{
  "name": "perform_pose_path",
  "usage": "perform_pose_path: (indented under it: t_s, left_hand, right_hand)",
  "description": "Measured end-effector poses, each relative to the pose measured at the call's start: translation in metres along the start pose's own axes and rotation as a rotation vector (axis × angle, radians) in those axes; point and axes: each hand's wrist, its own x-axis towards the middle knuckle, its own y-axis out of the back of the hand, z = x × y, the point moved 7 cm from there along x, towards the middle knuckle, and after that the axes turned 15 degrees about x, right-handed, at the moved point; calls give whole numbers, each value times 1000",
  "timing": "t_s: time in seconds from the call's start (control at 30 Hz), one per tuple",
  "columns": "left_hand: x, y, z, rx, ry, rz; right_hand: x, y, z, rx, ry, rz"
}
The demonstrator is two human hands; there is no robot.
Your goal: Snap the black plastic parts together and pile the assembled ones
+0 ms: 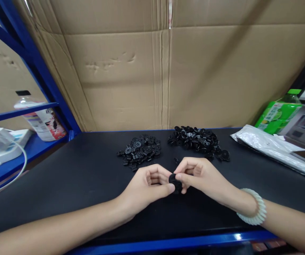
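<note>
Near the front middle of the black table, a small round black part [175, 182] is held between both hands. My left hand [149, 183] pinches its left side with thumb and fingers. From the right, my right hand [198, 175] grips its upper right edge, and a pale coiled band circles that wrist. Behind my left hand lies a pile of round black parts with holes [142, 150]. A second pile of glossy black parts [195, 140] sits behind my right hand. Finer detail of the held part is hidden by the fingers.
A tall cardboard sheet [120, 78] stands behind the black table [88, 184]. At the right lie a silvery plastic bag [272, 147] and a green bottle pack [278, 115]. The blue shelf at the left holds a bottle [42, 122] and a white power strip [9, 148] with a cable.
</note>
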Motion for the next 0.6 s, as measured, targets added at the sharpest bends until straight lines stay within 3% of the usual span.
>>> perform_pose_path:
  t_s: [0.27, 0.6]
  left_hand:
    - [-3, 5, -4, -115, 93, 82]
    - [-4, 6, 3, -82, 21, 102]
  right_hand:
    - [-6, -8, 5, -41, -27, -24]
    - [-6, -10, 0, -83, 34, -32]
